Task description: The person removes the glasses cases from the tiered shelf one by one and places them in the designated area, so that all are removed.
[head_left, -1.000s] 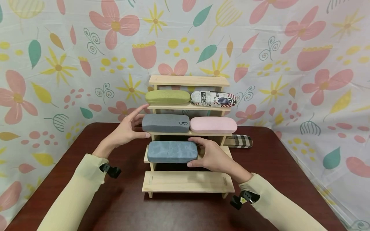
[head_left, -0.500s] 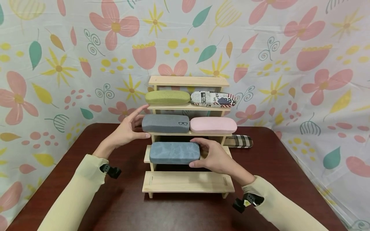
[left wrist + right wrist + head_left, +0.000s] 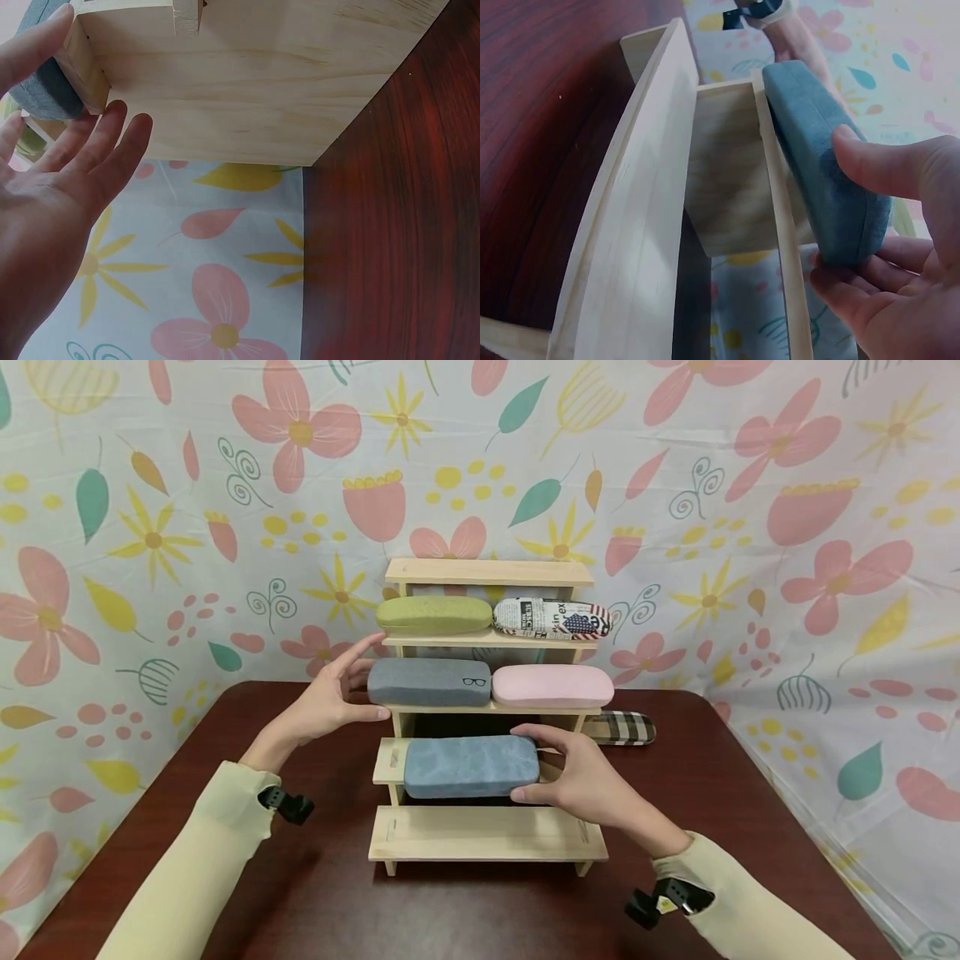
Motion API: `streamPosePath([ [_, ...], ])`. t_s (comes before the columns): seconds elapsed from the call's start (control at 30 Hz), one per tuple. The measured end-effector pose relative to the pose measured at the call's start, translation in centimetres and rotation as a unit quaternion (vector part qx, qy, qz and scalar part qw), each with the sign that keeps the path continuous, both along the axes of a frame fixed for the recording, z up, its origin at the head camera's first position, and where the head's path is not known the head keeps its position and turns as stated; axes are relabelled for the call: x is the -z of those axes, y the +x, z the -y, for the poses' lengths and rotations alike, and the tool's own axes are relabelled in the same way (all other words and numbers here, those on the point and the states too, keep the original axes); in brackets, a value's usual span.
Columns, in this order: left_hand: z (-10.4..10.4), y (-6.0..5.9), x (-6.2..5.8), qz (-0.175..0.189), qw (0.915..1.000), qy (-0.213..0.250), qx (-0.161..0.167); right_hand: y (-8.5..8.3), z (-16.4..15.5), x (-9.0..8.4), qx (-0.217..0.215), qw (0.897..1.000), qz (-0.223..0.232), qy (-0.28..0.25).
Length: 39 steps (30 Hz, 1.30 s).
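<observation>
My right hand (image 3: pixel 585 777) grips the right end of a blue glasses case (image 3: pixel 472 766), thumb on the front and fingers behind. The case overlaps the second step from the bottom of a wooden tiered stand (image 3: pixel 487 833); in the right wrist view the blue case (image 3: pixel 817 157) lies along that step's board edge. My left hand (image 3: pixel 326 697) holds the left end of the third step, with the thumb at its front and fingers behind in the left wrist view. Right beside that hand is a grey glasses case (image 3: pixel 427 682) with a spectacles print.
A pink case (image 3: pixel 551 685) shares the grey one's step. Above them sit a green case (image 3: pixel 435 613) and a newsprint-patterned case (image 3: pixel 551 617). A checked case (image 3: pixel 630 727) lies on the dark table (image 3: pixel 300 893) behind the stand's right side. Floral cloth (image 3: pixel 480 460) hangs behind.
My right hand has moved right and toward me with the blue case, baring the left end of the second step. The left hand has stayed at the stand.
</observation>
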<state>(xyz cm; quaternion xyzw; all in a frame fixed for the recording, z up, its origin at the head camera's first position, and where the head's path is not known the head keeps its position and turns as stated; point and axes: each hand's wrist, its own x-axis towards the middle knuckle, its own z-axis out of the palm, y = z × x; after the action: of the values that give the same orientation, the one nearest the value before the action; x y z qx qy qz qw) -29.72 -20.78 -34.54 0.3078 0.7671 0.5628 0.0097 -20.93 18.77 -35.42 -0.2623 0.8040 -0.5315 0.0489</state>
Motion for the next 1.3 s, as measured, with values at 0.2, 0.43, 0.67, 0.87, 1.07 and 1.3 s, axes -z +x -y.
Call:
streamPosePath([
  [0.2, 0.2, 0.0, -0.1, 0.009, 0.9999, -0.010, -0.006, 0.7, -1.6, -0.3, 0.012, 1.000, -0.011, 0.000],
  [0.43, 0.2, -0.1, 0.1, 0.014, 0.9998, -0.011, 0.001, 1.8, -4.1, -0.8, 0.024, 1.000, -0.014, 0.006],
  [0.67, 0.2, 0.0, 0.1, 0.016, 0.9998, -0.014, -0.003, 3.0, -6.7, -1.7, 0.050, 0.996, -0.064, 0.038],
  [0.87, 0.1, 0.0, 0.3, 0.013, 0.9999, -0.004, 0.001, 4.2, -9.3, -1.9, 0.061, 0.996, -0.056, 0.009],
  [1.07, 0.1, 0.0, 0.1, 0.012, 0.9998, -0.010, -0.009, 5.1, -12.2, -1.9, 0.080, 0.996, -0.034, 0.001],
  [1.3, 0.0, 0.1, -0.1, 0.006, 0.9999, -0.005, -0.007, 5.3, -16.2, -1.0, 0.063, 0.997, 0.000, -0.037],
])
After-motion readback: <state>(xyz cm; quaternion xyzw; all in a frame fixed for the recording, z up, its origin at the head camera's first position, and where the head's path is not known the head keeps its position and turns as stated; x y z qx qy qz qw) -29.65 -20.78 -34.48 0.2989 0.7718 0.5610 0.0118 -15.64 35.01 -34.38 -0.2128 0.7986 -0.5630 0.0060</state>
